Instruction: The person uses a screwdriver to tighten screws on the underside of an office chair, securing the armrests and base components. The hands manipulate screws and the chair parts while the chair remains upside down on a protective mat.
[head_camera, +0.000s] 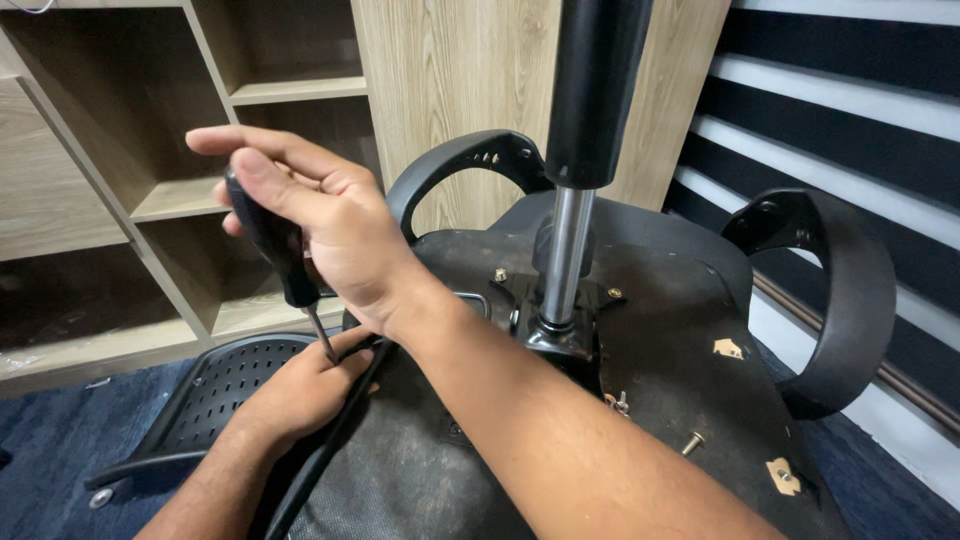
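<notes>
Upturned office chair seat (560, 400) with gas cylinder (570, 250), 2 armrests and a loose screw (692, 442) before wooden shelves (180, 200); right hand (320, 215) closed on a black screwdriver (280, 250), tip down beside left hand (305, 390), fingers curled on the seat edge, grasp unclear.
</notes>
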